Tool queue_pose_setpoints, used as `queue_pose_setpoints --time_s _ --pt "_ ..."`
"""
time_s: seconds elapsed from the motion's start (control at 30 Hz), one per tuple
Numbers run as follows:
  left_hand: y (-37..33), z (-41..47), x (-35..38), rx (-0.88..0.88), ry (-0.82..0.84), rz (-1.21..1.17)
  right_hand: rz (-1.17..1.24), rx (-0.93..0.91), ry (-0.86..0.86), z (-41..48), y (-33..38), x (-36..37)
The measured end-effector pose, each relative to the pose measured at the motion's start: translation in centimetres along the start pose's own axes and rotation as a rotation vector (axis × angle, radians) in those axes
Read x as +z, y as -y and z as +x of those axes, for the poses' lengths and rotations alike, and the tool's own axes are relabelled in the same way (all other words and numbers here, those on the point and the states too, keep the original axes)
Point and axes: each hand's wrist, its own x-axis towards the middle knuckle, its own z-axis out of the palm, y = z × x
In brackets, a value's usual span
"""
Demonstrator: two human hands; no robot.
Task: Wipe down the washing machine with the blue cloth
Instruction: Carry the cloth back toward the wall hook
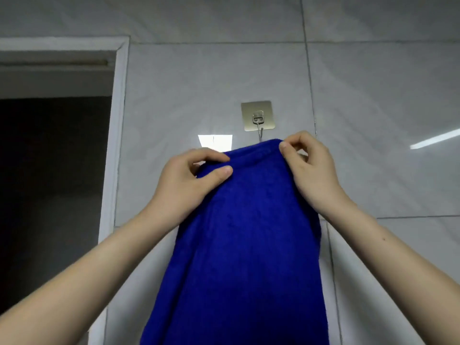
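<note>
Blue cloth (244, 232) is held up at centre frame, its top hem pinched at both corners — by the left hand (189, 175) between thumb and forefinger, by the right hand (311, 168) likewise — just below a metal adhesive hook (256, 117) stuck to the grey tiled wall (373, 95). A dark doorway (52, 170) is seen at left.

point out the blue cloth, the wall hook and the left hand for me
blue cloth (249, 232): head view, middle of the hanging fabric
wall hook (256, 115): head view, its square metal plate on the tile
left hand (189, 176): head view, middle of the hand, which pinches the cloth's top edge
</note>
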Motion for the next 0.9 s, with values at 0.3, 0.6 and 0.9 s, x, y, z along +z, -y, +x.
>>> queue_pose_setpoints --time_s 0.3,0.6,0.9 --pt "-0.1 11.6 2.6 0.176 -0.135 0.245 -0.292 -0.082 -0.148 10.3 -1.2 0.3" --pt "2.2 5.9 5.2 -0.048 -0.083 0.107 -0.256 0.068 -0.057 3.8 -3.9 -0.3" --pt "-0.6 2.1 8.5 -0.535 -0.050 -0.630 0.171 0.322 0.029 0.2 -4.6 0.6"
